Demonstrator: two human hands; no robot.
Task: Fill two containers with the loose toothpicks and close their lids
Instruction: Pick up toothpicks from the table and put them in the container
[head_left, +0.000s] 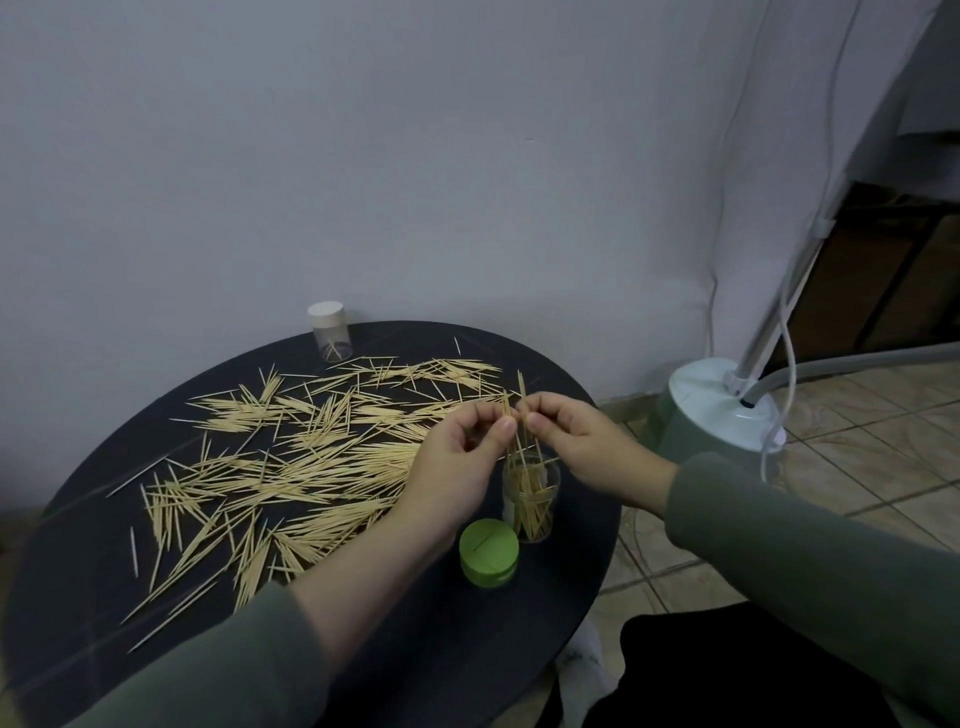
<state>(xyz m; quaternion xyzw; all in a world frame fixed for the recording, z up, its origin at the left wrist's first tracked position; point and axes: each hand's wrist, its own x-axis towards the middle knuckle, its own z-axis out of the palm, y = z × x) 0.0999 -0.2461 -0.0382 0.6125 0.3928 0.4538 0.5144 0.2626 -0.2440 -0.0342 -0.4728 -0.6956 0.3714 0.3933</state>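
Both your hands are up over the open clear container (531, 496) at the near right of the round dark table (78, 597). Your left hand (460, 457) and right hand (576, 441) each pinch the top of a small bundle of toothpicks (521, 415), fingers curled tight around it, the lower tips pointing down into the container's mouth. The container already holds a loose, leaning cluster, well short of packed by my reading.

Its green lid (489, 553) sits on the table just beside it, toward you, with what looks like one toothpick lying across its top. The second container (330, 338) stands at the far edge with its white cap (325, 314) on and only a few sticks inside. The big scatter of loose toothpicks (291, 467) covers the table to your left, so most of the job is ahead.

Watch the drop. The sticks inside lean every way, so a new bundle could catch on them, splay over the rim and spill. The container is light and narrow; a nudge from either wrist could tip it toward the table edge on your right. Sticks standing above the rim would stop the lid seating later. Also mind that stray one on the lid.
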